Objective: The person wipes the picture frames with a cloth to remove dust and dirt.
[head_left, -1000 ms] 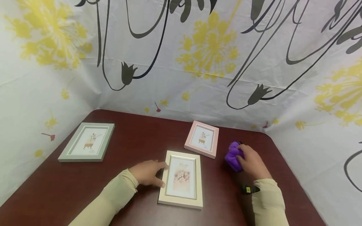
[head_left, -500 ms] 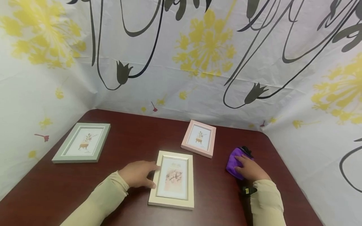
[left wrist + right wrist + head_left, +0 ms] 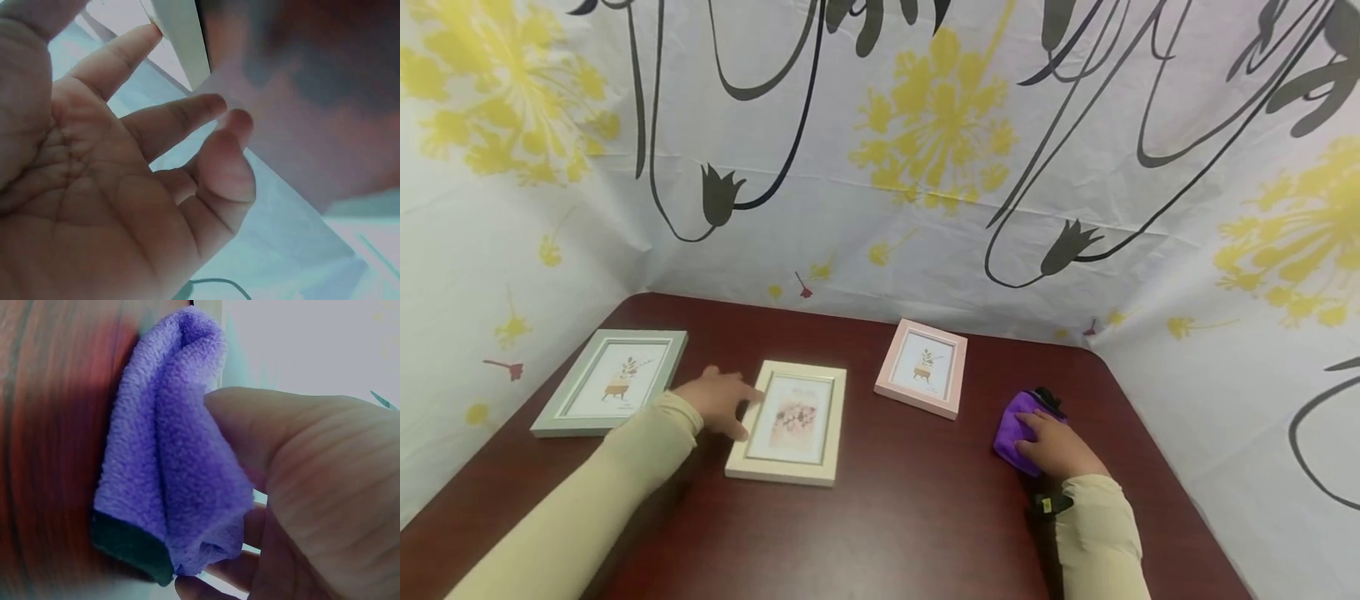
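Note:
A cream picture frame (image 3: 835, 425) with a pink floral print lies flat on the dark red table (image 3: 917, 517). My left hand (image 3: 718, 404) is at its left side, thumb and index spread and touching the border. Up close in the left wrist view, the fingers are mostly extended, one fingertip against the frame's edge (image 3: 187, 50). On the right, my right hand (image 3: 1060, 446) holds a folded purple fleecy cloth (image 3: 1011, 429) with a dark trim, down on the tabletop. The thumb presses one side of the cloth (image 3: 181, 425) and fingertips show beneath it.
A green picture frame (image 3: 568, 396) lies at the far left, close to my left forearm. A pink picture frame (image 3: 886, 375) is at the back, right of centre. White patterned fabric (image 3: 880, 242) surrounds the table's back and sides.
The cream frame has moved left and away from me along with my left hand, toward the green frame. The purple cloth was bunched under my right hand earlier and now lies flatter.

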### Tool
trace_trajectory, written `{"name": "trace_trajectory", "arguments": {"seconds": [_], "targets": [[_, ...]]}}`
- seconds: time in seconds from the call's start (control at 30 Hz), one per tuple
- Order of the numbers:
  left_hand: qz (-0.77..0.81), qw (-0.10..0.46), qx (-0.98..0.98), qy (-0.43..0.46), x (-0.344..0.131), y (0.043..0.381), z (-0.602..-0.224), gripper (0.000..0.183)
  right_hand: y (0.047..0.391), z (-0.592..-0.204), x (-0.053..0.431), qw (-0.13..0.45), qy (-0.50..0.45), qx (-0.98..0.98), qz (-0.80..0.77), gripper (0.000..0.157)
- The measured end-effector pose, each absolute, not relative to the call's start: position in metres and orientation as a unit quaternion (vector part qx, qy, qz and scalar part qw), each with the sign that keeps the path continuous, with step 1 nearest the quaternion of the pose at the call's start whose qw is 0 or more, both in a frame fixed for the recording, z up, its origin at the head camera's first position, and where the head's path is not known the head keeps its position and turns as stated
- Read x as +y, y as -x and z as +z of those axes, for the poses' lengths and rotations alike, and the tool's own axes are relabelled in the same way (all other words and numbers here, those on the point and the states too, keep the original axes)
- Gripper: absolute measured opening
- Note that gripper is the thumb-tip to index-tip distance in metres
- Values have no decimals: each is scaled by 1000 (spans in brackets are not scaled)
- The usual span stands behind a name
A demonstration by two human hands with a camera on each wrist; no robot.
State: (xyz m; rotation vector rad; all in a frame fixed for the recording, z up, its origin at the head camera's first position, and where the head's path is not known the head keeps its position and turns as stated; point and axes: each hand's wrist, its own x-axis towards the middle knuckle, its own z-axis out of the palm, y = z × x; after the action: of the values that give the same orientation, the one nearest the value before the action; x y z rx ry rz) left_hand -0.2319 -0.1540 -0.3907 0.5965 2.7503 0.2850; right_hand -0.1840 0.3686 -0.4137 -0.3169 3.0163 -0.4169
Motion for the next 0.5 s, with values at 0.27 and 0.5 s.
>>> {"name": "trace_trajectory", "arguments": {"seconds": [0.27,0.5], "targets": [[6,169,960,-221,-183,290,-393,73,184,-414,368,35,104,985,-132,53],[-85,194,962,-175,-193,309,-378,69,185,-414,369,36,104,985,-129,53]]}}
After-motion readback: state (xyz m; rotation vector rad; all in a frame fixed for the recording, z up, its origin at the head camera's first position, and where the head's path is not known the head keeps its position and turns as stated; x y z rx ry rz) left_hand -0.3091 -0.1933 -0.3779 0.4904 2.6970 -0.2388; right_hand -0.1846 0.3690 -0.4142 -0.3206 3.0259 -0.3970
